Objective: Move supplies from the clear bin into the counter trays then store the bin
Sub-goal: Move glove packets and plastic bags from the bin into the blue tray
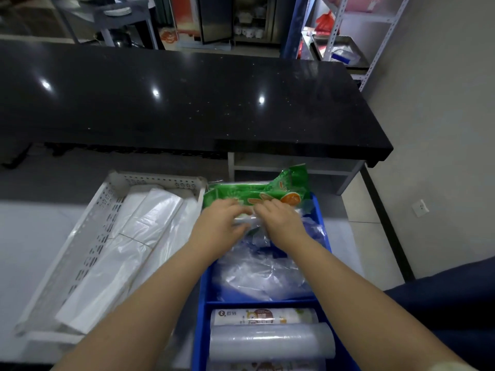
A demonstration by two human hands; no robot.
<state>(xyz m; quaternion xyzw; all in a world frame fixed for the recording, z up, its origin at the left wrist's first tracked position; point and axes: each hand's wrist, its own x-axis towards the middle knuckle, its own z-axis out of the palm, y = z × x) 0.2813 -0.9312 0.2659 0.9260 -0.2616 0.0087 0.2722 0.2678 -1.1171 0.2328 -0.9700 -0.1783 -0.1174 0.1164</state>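
We note a long black polished stone countertop [187, 103] along the far side, raised above the pale grey bench [32, 236].

On the bench, a white perforated plastic tray [88, 231] lies at an angle, its far end toward the bench's far edge and its near end toward the left. It holds flat stacks of white plastic bags [128, 250], which fill most of its length.

Just beside it, toward the bench's right edge, stands a blue plastic divided tray [205, 290]. A cross wall splits it into a far and a near compartment.

The far compartment holds a loose heap of clear plastic bags [262, 269]. On top of that heap, at the tray's far end, lies a green printed plastic package [241, 195] with orange markings. It is set crosswise, its right end crumpled upward above the tray's far right corner.

The near compartment holds a white printed roll [262, 315] against the cross wall, and a translucent plastic roll [270, 341] just nearer, both lying crosswise.

The left hand [222, 223] and the right hand [278, 218] reach side by side over the far compartment, palms down. Their fingertips meet the near edge of the green package. The fingers are blurred, so we cannot tell whether either hand grasps the package or only touches it.
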